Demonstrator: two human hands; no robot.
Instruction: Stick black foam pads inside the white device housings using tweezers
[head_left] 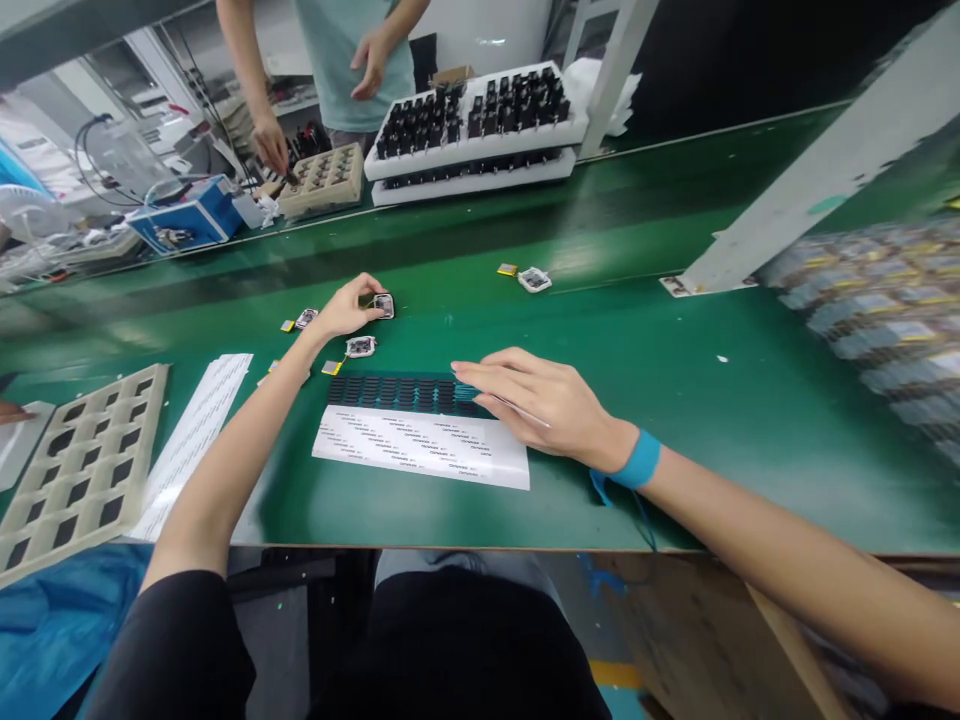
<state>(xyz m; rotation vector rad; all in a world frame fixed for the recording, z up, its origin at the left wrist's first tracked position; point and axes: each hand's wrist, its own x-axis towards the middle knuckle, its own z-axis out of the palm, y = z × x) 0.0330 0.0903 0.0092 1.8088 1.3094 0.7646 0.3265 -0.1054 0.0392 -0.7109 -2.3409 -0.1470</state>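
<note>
My left hand (pixel 346 309) reaches out over the green table and grips a small square module (pixel 383 305) with a white frame. A second module (pixel 361 346) lies just in front of it and a third (pixel 306 318) to its left. My right hand (pixel 544 400), with a blue wrist strap (pixel 640 460), rests flat with spread fingers on the right end of a black sheet of small pads (pixel 397 391). A white label sheet (pixel 424 450) lies right below that black sheet.
A beige grid tray (pixel 75 470) and a white strip (pixel 196 430) lie at the left. Another module (pixel 534 279) sits farther out. Across the belt, a person's hands work at a beige tray (pixel 324 180) beside white trays of black parts (pixel 480 115). Stacked parts blur at right.
</note>
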